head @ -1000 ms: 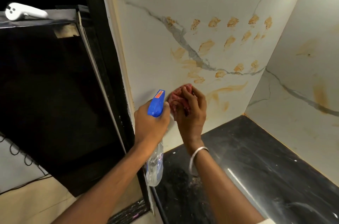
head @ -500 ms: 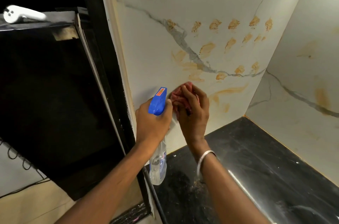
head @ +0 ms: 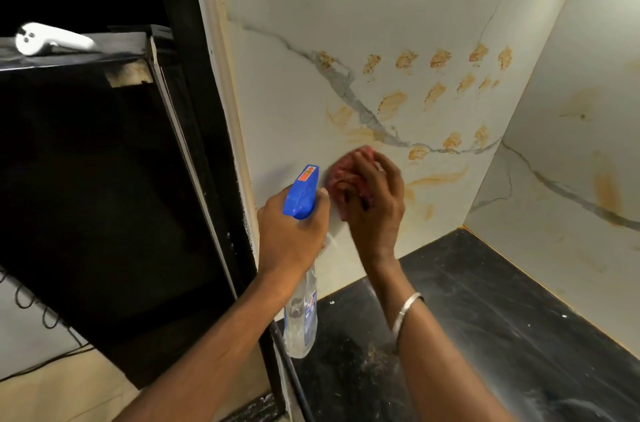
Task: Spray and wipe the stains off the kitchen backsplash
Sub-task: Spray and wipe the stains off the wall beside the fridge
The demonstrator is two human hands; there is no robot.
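One clear plastic, blue-headed spray bottle [head: 301, 317] is gripped by the left hand [head: 291, 241]; the right hand [head: 377, 210] clutches a crumpled reddish cloth [head: 341, 179] against the glossy grey-veined backsplash [head: 381, 6], just below blotchy orange stains [head: 440, 58].

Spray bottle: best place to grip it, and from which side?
Probably take the spray bottle at the neck just under the blue trigger head, where the left hand wraps it now. Come from behind, the side away from the backsplash: the nozzle points at the wall, the clear body hangs below, and the right hand holding the cloth crowds its right side.
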